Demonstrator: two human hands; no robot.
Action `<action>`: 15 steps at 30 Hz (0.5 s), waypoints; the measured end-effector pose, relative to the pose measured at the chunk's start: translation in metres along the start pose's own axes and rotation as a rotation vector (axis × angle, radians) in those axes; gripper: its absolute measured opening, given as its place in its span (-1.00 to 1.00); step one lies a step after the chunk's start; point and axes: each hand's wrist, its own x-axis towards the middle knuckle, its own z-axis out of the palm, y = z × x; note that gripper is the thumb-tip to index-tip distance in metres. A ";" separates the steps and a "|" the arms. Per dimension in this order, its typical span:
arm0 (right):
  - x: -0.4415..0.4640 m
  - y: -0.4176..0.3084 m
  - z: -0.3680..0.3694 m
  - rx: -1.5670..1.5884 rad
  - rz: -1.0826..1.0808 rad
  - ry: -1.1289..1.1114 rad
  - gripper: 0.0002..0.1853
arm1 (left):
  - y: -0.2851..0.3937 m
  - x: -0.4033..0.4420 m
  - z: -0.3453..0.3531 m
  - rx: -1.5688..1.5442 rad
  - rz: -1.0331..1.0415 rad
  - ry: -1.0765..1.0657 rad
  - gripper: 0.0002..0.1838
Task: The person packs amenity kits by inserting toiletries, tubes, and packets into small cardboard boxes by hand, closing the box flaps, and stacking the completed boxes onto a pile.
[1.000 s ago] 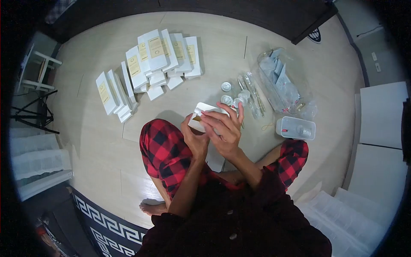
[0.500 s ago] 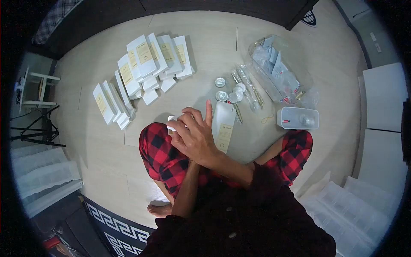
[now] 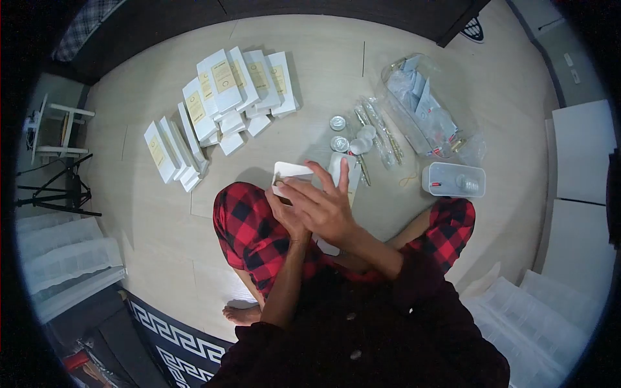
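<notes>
My left hand [image 3: 288, 218] is closed around a small white cardboard box [image 3: 292, 170], mostly hidden under the other hand. The box's end is open toward me, with a brownish patch visible inside. My right hand [image 3: 328, 208] lies across the box, two fingertips at its opening and the other fingers stretched out and apart. Beneath the right hand, a white box with a yellow label [image 3: 352, 187] rests on the floor, partly covered.
Several labelled white boxes [image 3: 223, 81] are stacked at the far left. Round tins [image 3: 337, 123], wrapped gold-coloured sticks [image 3: 386, 132], a plastic bag of packets [image 3: 420, 97] and a clear plastic tub [image 3: 454, 180] lie to the right. My crossed legs [image 3: 249, 220] border the work area.
The white box has come up and right, its open end now showing. My right hand has shifted right, uncovering part of my left hand.
</notes>
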 end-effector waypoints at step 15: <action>0.028 0.117 -0.088 -0.138 -0.027 0.177 -0.70 | 0.031 0.008 -0.003 0.126 0.228 -0.309 -0.24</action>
